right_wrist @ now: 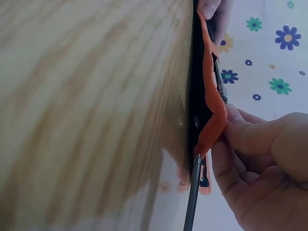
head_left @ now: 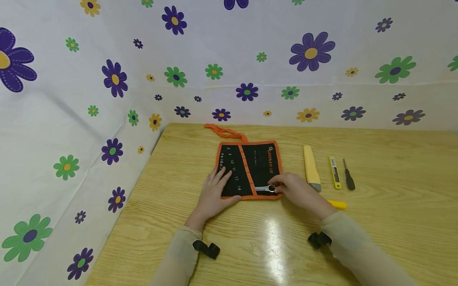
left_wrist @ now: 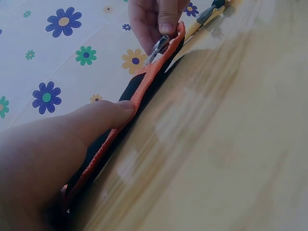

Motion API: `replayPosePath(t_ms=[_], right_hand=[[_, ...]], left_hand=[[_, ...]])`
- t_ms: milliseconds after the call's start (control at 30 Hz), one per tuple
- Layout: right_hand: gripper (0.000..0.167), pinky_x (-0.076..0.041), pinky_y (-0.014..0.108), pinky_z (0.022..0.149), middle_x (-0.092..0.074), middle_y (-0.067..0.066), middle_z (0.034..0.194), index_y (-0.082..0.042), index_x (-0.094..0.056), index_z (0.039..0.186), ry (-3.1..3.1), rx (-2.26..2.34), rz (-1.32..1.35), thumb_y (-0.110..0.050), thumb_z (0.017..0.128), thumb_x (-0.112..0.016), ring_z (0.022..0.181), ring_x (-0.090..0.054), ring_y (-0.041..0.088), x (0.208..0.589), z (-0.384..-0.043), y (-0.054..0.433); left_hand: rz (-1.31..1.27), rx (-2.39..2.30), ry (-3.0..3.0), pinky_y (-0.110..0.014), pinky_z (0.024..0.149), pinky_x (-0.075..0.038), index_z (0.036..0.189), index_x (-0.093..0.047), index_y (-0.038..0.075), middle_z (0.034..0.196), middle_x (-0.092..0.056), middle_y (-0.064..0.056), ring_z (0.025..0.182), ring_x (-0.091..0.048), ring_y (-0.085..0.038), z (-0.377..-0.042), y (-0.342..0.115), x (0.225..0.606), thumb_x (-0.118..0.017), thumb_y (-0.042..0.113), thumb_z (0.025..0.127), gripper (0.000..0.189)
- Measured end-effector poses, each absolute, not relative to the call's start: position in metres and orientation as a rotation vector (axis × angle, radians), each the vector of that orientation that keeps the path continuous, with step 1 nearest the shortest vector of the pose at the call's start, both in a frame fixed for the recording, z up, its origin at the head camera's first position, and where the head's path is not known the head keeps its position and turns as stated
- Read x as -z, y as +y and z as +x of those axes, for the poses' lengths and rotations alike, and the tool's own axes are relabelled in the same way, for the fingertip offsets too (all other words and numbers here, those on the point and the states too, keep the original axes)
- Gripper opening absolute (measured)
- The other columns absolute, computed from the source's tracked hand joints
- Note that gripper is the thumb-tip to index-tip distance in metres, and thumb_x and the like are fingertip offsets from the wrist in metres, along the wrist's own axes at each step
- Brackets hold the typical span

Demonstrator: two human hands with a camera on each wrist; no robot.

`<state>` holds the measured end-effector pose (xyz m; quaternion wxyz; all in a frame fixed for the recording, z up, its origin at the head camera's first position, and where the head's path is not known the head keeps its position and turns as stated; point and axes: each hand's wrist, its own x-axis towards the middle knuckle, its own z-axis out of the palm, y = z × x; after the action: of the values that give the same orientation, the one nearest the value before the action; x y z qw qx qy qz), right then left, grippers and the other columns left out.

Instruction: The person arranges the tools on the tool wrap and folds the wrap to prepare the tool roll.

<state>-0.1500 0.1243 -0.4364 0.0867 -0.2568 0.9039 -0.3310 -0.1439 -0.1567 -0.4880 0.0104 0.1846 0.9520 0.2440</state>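
A black tool pouch (head_left: 259, 159) with orange trim lies unfolded on the wooden table, printed with size numbers down its left part. My left hand (head_left: 214, 191) rests flat across its left side with fingers spread, the thumb on the near orange edge (left_wrist: 144, 84). In the pouch's near right pocket sits a silver combination wrench (head_left: 264, 188), its ring end sticking out toward the right. My right hand (head_left: 295, 192) pinches that ring end (left_wrist: 161, 43) between thumb and fingertips, right at the pouch's right border. The wrench's other end is hidden inside the pocket.
Right of the pouch lie a long yellow tool (head_left: 311, 165) with a grey end, a slim yellow packet (head_left: 334, 172) and a dark-handled screwdriver (head_left: 349, 179). A yellow handle (head_left: 338, 204) shows beside my right wrist. An orange strap (head_left: 225, 132) trails behind the pouch. Flowered cloth (head_left: 247, 59) hangs behind the table.
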Motion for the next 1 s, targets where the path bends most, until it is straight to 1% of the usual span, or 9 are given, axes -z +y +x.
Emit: replayPosePath(t_ms=[133,367,733,900,1000], right_hand=[[0.020,-0.052,0.031,0.066,-0.067,0.007,0.091,0.000,-0.070,0.106,2.681,0.952,-0.777,0.002,0.086,-0.066,0.080,-0.063,0.019,0.437,-0.151,0.124],[0.021,-0.051,0.029,0.064,-0.067,0.006,0.092,0.000,-0.070,0.107,2.656,0.937,-0.760,0.002,0.087,-0.066,0.078,-0.061,0.016,0.436,-0.150,0.125],[0.021,-0.053,0.030,0.067,-0.067,0.006,0.092,0.001,-0.069,0.108,2.631,0.988,-0.716,0.003,0.087,-0.066,0.079,-0.062,0.016,0.435,-0.148,0.127],[0.022,-0.053,0.031,0.071,-0.067,0.005,0.094,0.001,-0.069,0.110,2.630,1.036,-0.686,-0.001,0.088,-0.066,0.082,-0.061,0.015,0.434,-0.145,0.132],[0.024,-0.052,0.033,0.069,-0.067,0.004,0.094,0.001,-0.068,0.112,2.654,1.064,-0.663,-0.004,0.089,-0.066,0.080,-0.061,0.016,0.430,-0.144,0.140]], left_hand=[[0.583,-0.764,2.970,-0.050,0.114,-0.009,0.151,-0.032,0.017,0.157,-0.021,-0.008,0.145,-0.004,-0.030,-0.143,-0.156,0.486,-0.063,0.060,0.084,0.086],[0.567,-0.771,2.953,-0.051,0.114,-0.008,0.151,-0.031,0.016,0.157,-0.020,-0.009,0.145,-0.003,-0.029,-0.142,-0.156,0.483,-0.065,0.058,0.083,0.087],[0.579,-0.759,2.966,-0.050,0.114,-0.008,0.151,-0.031,0.017,0.157,-0.020,-0.008,0.145,-0.003,-0.029,-0.143,-0.157,0.486,-0.064,0.058,0.083,0.087],[0.585,-0.750,2.972,-0.050,0.114,-0.009,0.152,-0.030,0.017,0.157,-0.020,-0.007,0.145,-0.003,-0.029,-0.142,-0.158,0.486,-0.064,0.060,0.083,0.087],[0.587,-0.759,2.970,-0.050,0.114,-0.009,0.152,-0.030,0.017,0.157,-0.020,-0.008,0.145,-0.003,-0.029,-0.143,-0.158,0.486,-0.063,0.060,0.083,0.087]])
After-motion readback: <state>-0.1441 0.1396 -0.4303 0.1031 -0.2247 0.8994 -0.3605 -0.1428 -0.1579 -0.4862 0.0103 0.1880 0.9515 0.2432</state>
